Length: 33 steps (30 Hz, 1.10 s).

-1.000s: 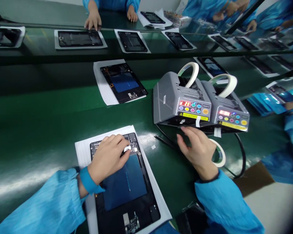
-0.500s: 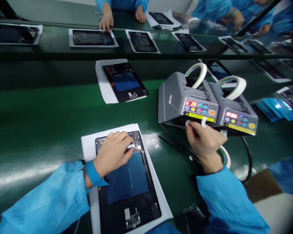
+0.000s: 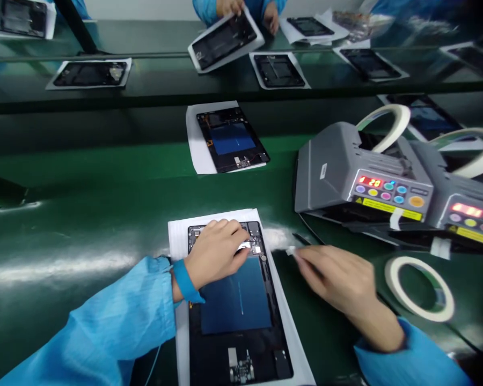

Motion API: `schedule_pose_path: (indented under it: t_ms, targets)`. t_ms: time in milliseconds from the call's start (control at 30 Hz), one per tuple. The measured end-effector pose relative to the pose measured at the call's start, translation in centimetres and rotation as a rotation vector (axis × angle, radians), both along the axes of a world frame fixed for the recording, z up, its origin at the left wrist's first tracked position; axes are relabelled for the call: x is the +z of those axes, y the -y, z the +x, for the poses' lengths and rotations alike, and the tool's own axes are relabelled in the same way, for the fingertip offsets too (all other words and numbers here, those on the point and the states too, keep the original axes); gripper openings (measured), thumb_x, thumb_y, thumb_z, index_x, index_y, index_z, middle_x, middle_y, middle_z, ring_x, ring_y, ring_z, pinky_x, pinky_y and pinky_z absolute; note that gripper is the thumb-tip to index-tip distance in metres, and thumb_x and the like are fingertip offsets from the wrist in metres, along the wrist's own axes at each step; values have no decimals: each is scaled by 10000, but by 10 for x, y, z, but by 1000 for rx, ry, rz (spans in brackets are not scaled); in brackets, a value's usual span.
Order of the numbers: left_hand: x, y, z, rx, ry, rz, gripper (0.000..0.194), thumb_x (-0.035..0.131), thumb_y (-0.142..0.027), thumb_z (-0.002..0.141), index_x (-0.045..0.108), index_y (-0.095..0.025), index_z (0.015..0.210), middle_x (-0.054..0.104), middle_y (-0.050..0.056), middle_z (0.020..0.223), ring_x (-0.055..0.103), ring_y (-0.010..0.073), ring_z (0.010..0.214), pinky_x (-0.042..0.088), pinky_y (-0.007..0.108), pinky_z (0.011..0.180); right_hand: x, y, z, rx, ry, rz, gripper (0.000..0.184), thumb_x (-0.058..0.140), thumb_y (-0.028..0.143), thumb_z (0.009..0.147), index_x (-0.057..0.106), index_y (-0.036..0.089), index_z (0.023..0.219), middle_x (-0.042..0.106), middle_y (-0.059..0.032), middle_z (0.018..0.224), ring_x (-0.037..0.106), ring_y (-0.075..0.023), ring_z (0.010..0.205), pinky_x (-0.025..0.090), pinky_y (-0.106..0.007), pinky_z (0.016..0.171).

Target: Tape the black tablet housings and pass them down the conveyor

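Note:
An opened tablet (image 3: 241,348) with a large blue battery panel lies on a white sheet (image 3: 179,236) in front of me. My left hand (image 3: 215,252) rests on its top part, fingers curled and closed. A small silvery-white piece (image 3: 244,245) shows between thumb and forefinger; its kind is unclear. To the right of the tablet, my right hand (image 3: 338,273) is closed in a pinch on a small piece of white tape (image 3: 290,250), held just off the tablet's edge.
Two grey tape dispensers (image 3: 326,171) stand at the right, with tape tabs sticking out in front. A tape roll (image 3: 390,292) lies below them. Another opened tablet (image 3: 233,139) lies farther back. On the raised shelf are several more, where a co-worker's hand (image 3: 229,6) holds one up.
My right hand has moved from the dispenser's front leftward to the tablet, carrying the tape piece. My left hand stays on the tablet. The co-worker has lifted a tablet. The view has shifted left.

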<state>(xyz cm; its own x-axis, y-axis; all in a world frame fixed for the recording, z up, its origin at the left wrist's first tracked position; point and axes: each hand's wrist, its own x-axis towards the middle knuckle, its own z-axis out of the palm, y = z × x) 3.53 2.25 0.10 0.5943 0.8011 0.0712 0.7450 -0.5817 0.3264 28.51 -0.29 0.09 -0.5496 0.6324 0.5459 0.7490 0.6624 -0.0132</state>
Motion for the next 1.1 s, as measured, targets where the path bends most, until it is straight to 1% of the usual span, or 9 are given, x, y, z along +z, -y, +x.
schedule_pose_path:
  t_ms: [67, 133, 267, 400, 567, 667, 833, 1000, 1100]
  targets:
    - [0, -1, 1, 9, 0, 7, 171, 549, -320, 881, 615, -179, 952, 590, 48, 919, 540, 222, 855, 424, 368, 751, -1, -4, -20, 102, 3, -124, 80, 608, 179, 854, 644, 164, 924, 698, -36, 862, 627, -140, 722, 483, -267, 678]
    - [1, -1, 1, 17, 10, 21, 163, 559, -318, 879, 612, -179, 945, 595, 46, 919, 542, 221, 856, 430, 368, 754, -4, -12, -30, 152, -24, -207, 129, 580, 208, 878, 648, 146, 969, 694, -59, 917, 623, -160, 772, 482, -289, 694]
    - [5, 0, 3, 3, 3, 118, 210, 551, -363, 889, 609, -161, 879, 597, 55, 874, 550, 226, 822, 447, 370, 711, -14, -24, -31, 165, -43, -328, 244, 523, 294, 917, 644, 141, 1063, 670, -87, 979, 597, -191, 831, 474, -332, 712]
    - [9, 4, 8, -49, -44, 190, 247, 501, -347, 914, 608, -150, 811, 583, 54, 788, 557, 220, 749, 463, 359, 652, -18, -25, -26, 170, -37, -426, 315, 481, 345, 933, 624, 159, 1143, 639, -94, 1019, 566, -204, 849, 457, -357, 717]
    - [9, 8, 15, -47, -49, 95, 231, 462, -282, 936, 636, -138, 884, 604, 52, 808, 580, 210, 743, 504, 354, 665, -16, -25, -26, 175, -59, -464, 332, 458, 357, 942, 618, 159, 1154, 627, -89, 1022, 545, -204, 846, 439, -359, 719]
    - [9, 9, 17, -43, -51, 78, 233, 442, -241, 947, 643, -130, 911, 612, 58, 832, 585, 204, 762, 516, 351, 688, -16, -25, -25, 172, -62, -472, 339, 456, 368, 943, 611, 165, 1167, 625, -88, 1040, 542, -203, 858, 434, -358, 732]
    - [11, 11, 18, -60, -105, 121, 202, 443, -161, 935, 635, -123, 885, 600, 64, 812, 569, 196, 743, 511, 336, 672, -16, -25, -23, 175, -68, -495, 360, 445, 378, 946, 600, 157, 1185, 622, -97, 1057, 545, -207, 878, 436, -365, 758]
    - [11, 13, 19, -89, -245, 257, 167, 456, -97, 898, 598, -124, 815, 549, 52, 730, 539, 202, 660, 464, 330, 587, -16, -24, -23, 170, -77, -487, 365, 442, 385, 945, 603, 158, 1181, 627, -93, 1048, 544, -211, 868, 437, -371, 755]
    - [12, 14, 19, -88, -279, 254, 168, 451, -93, 896, 594, -128, 817, 549, 54, 733, 540, 207, 663, 449, 332, 582, -15, -24, -24, 161, -85, -508, 363, 432, 383, 950, 602, 162, 1182, 625, -89, 1052, 543, -208, 876, 436, -364, 754]
